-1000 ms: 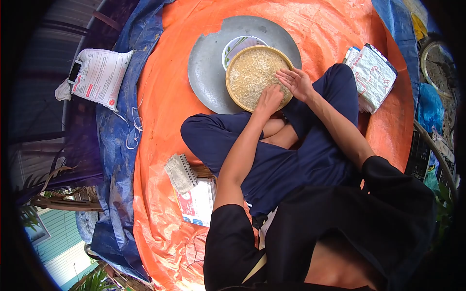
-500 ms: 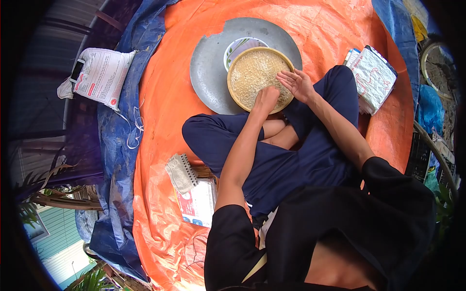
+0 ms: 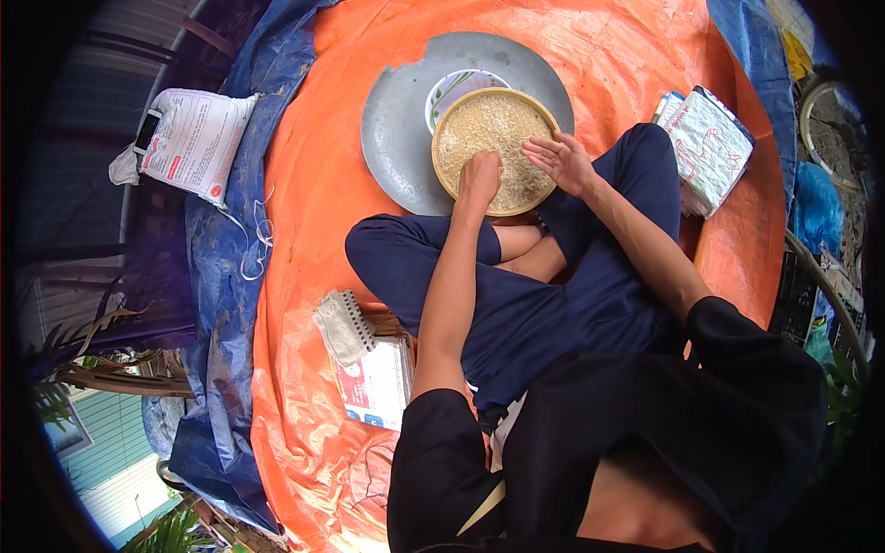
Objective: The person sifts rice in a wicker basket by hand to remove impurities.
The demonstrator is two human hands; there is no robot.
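Note:
A round yellow-rimmed sieve point(image 3: 441, 117) holds pale grain point(image 3: 498, 124) and overlaps a white patterned bowl point(image 3: 458, 83). Both are over a large grey metal tray point(image 3: 392, 138) with a broken edge. My left hand point(image 3: 481, 177) is closed in a fist above the lower left of the grain; whatever it may hold is hidden. At the sieve's right edge, my right hand point(image 3: 562, 162) is open, palm turned inward, fingers stretched over the grain.
Crossed legs in dark trousers point(image 3: 553, 313) are just below the sieve. An orange tarp point(image 3: 304, 221) covers the ground. A white printed sack point(image 3: 198, 143) is on the left, a folded white bag point(image 3: 710, 152) on the right. A spiral notebook point(image 3: 344, 329) rests near the left knee.
My left hand has moved left over the grain, away from my right hand, and stays closed. My right hand has barely shifted.

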